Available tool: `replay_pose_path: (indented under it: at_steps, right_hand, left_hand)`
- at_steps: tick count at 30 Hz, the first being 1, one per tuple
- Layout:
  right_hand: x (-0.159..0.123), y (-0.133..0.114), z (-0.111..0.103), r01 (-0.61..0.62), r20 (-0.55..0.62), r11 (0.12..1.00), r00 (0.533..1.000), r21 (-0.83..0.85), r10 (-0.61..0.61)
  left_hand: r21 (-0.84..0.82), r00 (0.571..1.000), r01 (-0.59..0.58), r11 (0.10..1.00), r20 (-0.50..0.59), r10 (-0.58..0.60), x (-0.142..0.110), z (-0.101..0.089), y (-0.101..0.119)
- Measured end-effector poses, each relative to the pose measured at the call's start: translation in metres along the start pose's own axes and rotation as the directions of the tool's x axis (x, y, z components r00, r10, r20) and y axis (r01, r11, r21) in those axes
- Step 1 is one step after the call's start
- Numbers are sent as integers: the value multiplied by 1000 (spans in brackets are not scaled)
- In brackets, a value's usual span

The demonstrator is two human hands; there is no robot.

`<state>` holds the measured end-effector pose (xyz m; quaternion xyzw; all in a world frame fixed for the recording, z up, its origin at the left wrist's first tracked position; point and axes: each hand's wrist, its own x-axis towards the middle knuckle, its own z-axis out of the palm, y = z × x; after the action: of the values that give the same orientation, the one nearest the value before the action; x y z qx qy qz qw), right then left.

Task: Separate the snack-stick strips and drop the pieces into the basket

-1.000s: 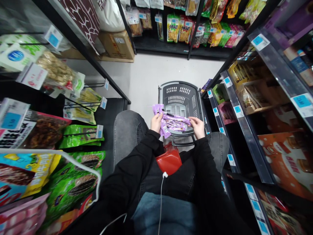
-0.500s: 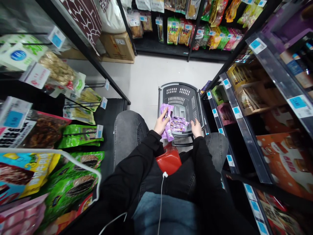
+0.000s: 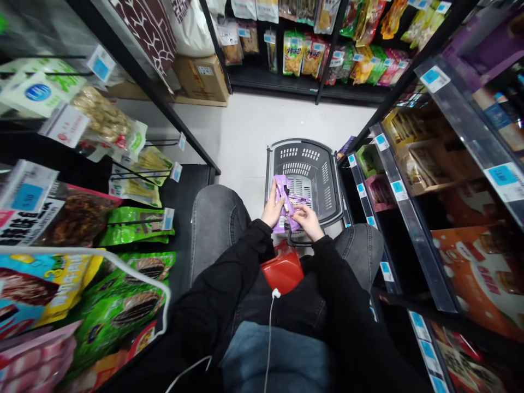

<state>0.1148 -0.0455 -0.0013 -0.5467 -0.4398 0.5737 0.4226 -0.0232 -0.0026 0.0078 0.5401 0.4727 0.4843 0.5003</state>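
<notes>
Right grip (image 3: 310, 221) moved in to packs (image 3: 288, 207), closure unclear; left grip (image 3: 271, 212) holds them; basket (image 3: 317, 184) below, floor (image 3: 244, 131) beyond, shelves (image 3: 418, 232) alongside.

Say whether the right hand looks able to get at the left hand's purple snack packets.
Likely yes: the right hand seems to touch the purple snack packets, and nothing visible blocks it.

We see the pale floor (image 3: 241, 131), and directly on it stands the gray basket (image 3: 295, 159), with purple packets (image 3: 302, 201) lying inside. On the shelving (image 3: 426, 245) at right, we find an open carton (image 3: 429, 187).
</notes>
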Motion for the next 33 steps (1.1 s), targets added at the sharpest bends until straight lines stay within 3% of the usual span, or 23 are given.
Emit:
replay_pose_path:
  at_steps: [4, 7, 12, 15, 18, 27, 30, 33]
  right_hand:
    - [-2, -3, -1, 53, -27, 998, 998, -34, -54]
    - [-7, -8, 2, 128, -76, 948, 985, -290, -156]
    - [-13, -17, 2, 244, 24, 631, 942, -737, -336]
    - [-15, -19, 3, 257, 98, 442, 931, -859, -351]
    - [-17, -19, 6, 230, 118, 326, 937, -917, -328]
    - [-17, -13, 10, 147, 61, 253, 945, -956, -320]
    - [-16, -13, 13, 161, 74, 241, 939, -957, -336]
    - [-15, -11, 18, 98, 6, 232, 930, -968, -369]
  left_hand:
    - [-30, 991, 116, 993, -68, -118, 1, 4, -5]
    - [-85, 981, 192, 978, -13, -194, 2, 6, -12]
    - [-60, 991, 117, 991, 65, -113, -1, 8, -13]
    - [-32, 996, 72, 997, 62, -70, -3, 9, -10]
    - [14, 996, 53, 999, 72, -54, -4, 10, -10]
    - [134, 978, 141, 981, 132, -158, -8, 13, -13]
    - [120, 978, 161, 980, 112, -174, -8, 13, -13]
    - [105, 979, 178, 978, 76, -187, -8, 15, -12]
